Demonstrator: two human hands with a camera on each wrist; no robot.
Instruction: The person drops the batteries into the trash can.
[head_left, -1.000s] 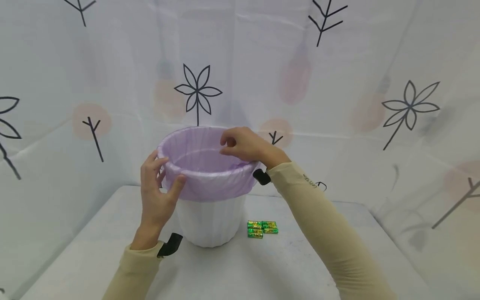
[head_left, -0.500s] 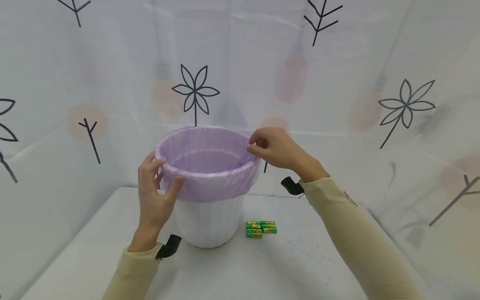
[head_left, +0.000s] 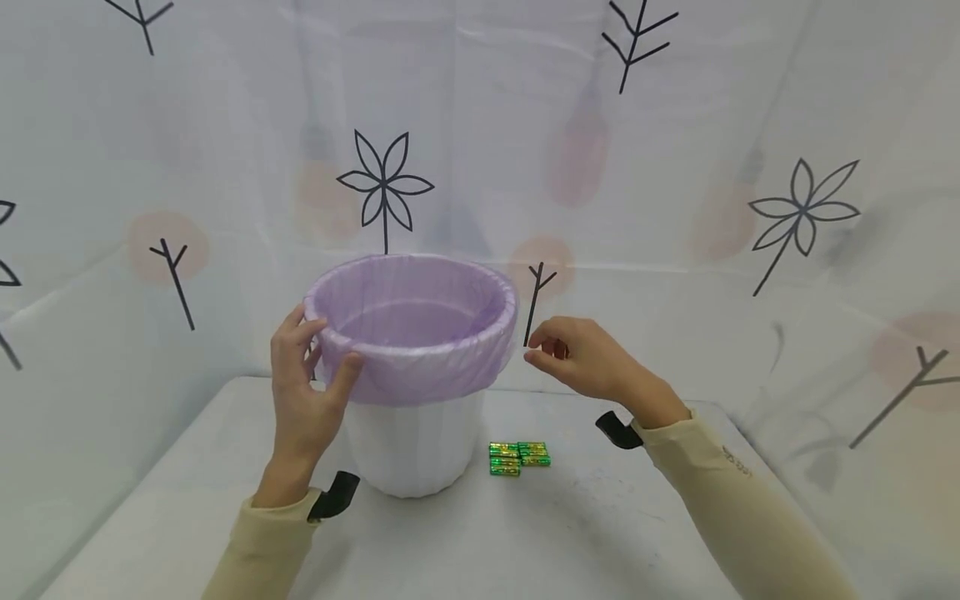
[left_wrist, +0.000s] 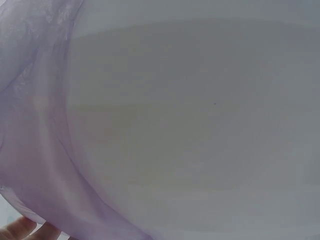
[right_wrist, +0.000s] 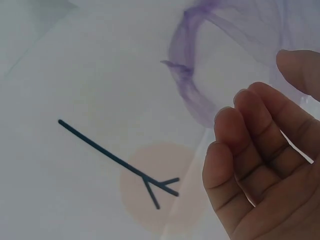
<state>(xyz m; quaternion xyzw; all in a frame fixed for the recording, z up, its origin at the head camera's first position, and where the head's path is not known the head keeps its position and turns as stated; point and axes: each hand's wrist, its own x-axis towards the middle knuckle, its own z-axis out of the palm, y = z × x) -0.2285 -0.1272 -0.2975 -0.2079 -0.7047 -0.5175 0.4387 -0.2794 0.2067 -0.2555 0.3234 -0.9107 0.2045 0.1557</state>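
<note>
A white trash can (head_left: 416,454) stands upright on the table, lined with a thin purple garbage bag (head_left: 431,379) folded down over its rim. My left hand (head_left: 302,404) holds the can's left side at the rim, thumb on the front and fingers round the left. In the left wrist view the bag (left_wrist: 37,115) and the can's pale wall (left_wrist: 200,125) fill the picture. Right of the can, my right hand (head_left: 585,358) hangs in the air with loosely curled fingers and nothing in them. A twisted purple strip of the bag (right_wrist: 182,75) shows in the right wrist view, apart from the fingers.
Several green and gold batteries (head_left: 517,458) lie side by side on the white table (head_left: 465,550), just right of the can. A white curtain (head_left: 480,125) printed with flowers and twigs hangs close behind and on both sides.
My right hand has come out from over the can's opening, passed the right rim, then lowered beside the can. The left hand keeps its hold.
</note>
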